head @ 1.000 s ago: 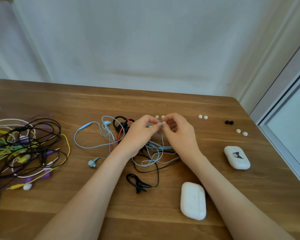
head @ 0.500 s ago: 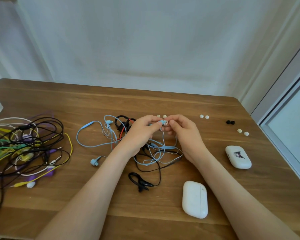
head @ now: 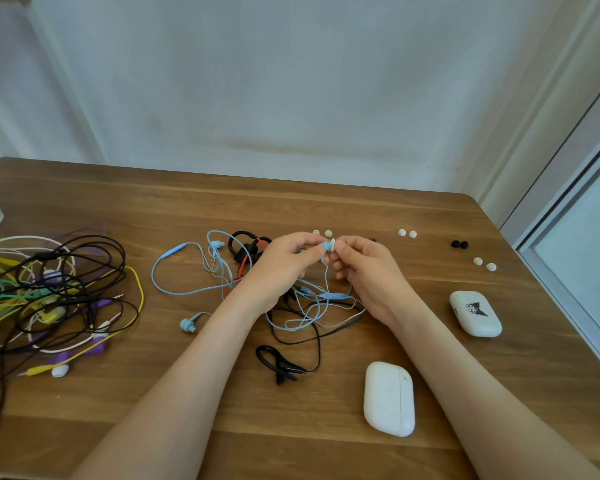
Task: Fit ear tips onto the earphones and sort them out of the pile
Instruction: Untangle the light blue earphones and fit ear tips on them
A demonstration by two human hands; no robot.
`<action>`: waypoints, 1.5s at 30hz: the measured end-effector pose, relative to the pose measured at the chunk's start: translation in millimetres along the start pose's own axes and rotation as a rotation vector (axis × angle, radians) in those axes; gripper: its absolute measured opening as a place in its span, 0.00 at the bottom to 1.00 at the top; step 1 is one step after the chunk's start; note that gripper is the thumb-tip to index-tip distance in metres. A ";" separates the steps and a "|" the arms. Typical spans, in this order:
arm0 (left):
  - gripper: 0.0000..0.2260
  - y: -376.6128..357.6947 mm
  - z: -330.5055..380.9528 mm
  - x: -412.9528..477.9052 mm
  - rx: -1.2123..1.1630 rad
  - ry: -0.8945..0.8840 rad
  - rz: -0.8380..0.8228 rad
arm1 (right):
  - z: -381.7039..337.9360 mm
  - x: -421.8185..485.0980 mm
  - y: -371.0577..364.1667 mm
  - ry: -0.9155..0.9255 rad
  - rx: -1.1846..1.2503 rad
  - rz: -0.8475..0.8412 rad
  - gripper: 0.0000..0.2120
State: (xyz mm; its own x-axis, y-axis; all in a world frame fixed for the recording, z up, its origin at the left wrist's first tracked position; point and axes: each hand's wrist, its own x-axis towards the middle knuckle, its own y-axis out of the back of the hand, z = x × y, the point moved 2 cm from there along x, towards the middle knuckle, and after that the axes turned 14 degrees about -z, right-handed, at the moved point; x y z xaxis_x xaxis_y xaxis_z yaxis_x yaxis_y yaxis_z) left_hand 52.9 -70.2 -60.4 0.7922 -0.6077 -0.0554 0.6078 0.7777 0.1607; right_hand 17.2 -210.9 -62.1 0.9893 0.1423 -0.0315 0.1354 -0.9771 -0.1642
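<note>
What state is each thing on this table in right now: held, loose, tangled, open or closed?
left hand: pinching the blue earbud
right hand: pressing a white ear tip onto it
blue earbud: held above the table
white ear tip: at the earbud's nozzle
second blue earbud: lying loose
plain white case: closed
printed white case: closed
cable pile: tangled
black ear tips: loose, paired

Head view, down over table (head: pixel 326 202)

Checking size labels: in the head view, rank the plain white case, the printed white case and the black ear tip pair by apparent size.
1. Plain white oblong case, though nearest the camera.
2. White case with black cartoon print.
3. Pair of black ear tips, by far smallest.
</note>
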 end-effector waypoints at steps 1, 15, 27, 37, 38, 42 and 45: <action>0.08 0.0 0.4 0.0 -0.006 -0.002 -0.002 | -0.4 -0.1 0.1 0.000 0.000 -0.011 0.09; 0.06 0.0 1.4 -0.9 -0.006 -0.002 0.041 | 0.1 -0.8 -1.6 0.006 -0.053 0.066 0.09; 0.04 0.8 -1.7 0.8 0.039 0.022 0.090 | 4.4 0.2 -1.2 -0.024 -0.200 0.070 0.09; 0.04 0.1 -1.6 -1.0 0.136 0.048 0.109 | 4.7 -0.9 -4.0 -0.024 -0.368 0.113 0.08; 0.04 -0.2 -1.5 -1.2 0.156 0.054 0.114 | 5.1 -0.9 -4.3 -0.028 -0.380 0.117 0.08; 0.04 -0.9 -0.8 -2.1 0.264 0.055 0.149 | 6.4 -0.5 -7.2 -0.020 -0.471 0.116 0.08; 0.03 -1.2 -0.1 -3.4 0.317 0.050 0.154 | 6.6 -1.2 -9.1 -0.006 -0.510 0.141 0.06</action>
State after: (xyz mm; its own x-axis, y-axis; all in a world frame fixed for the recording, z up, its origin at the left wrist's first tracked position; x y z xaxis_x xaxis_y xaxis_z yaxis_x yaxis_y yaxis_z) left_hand 49.5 -69.0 -60.5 0.8797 -0.4725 -0.0539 0.4401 0.7660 0.4686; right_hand 14.5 -201.2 -67.0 0.9997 0.0031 -0.0249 0.0114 -0.9396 0.3422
